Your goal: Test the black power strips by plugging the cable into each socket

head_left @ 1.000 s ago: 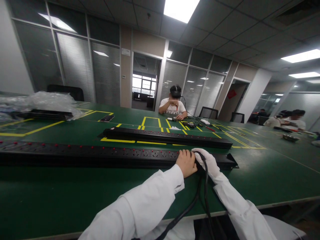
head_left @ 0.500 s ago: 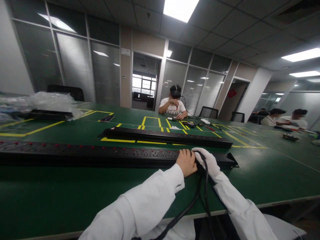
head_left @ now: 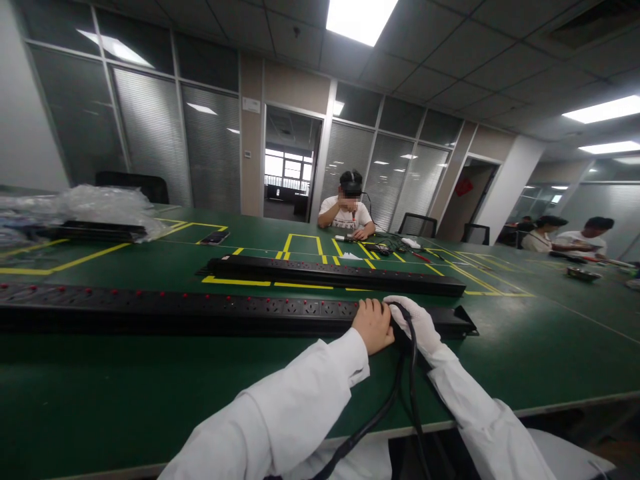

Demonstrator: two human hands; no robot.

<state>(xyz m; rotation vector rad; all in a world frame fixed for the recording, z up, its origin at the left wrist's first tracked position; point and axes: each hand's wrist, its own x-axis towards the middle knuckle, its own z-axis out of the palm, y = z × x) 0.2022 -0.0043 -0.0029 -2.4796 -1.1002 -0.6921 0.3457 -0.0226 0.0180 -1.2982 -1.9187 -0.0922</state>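
A long black power strip (head_left: 200, 313) with a row of sockets and red buttons lies across the green table in front of me. My bare left hand (head_left: 373, 325) rests over its right part, fingers curled over the top and pressed against the strip. Right beside it, my right hand (head_left: 417, 325), in a white glove, is closed around a thick black cable (head_left: 413, 360) at the strip. From there the cable loops down past the table's front edge toward my lap. What lies between the two hands is hidden.
Behind lies a second black power strip (head_left: 340, 275), among yellow tape lines. Clear plastic wrapping (head_left: 105, 203) and a phone (head_left: 215, 237) are at the left. A person (head_left: 347, 210) sits opposite, near tangled cables; other people sit at far right.
Both of my hands and the power strip stay where they were. At far right, a seated person's head and arms have shifted slightly.
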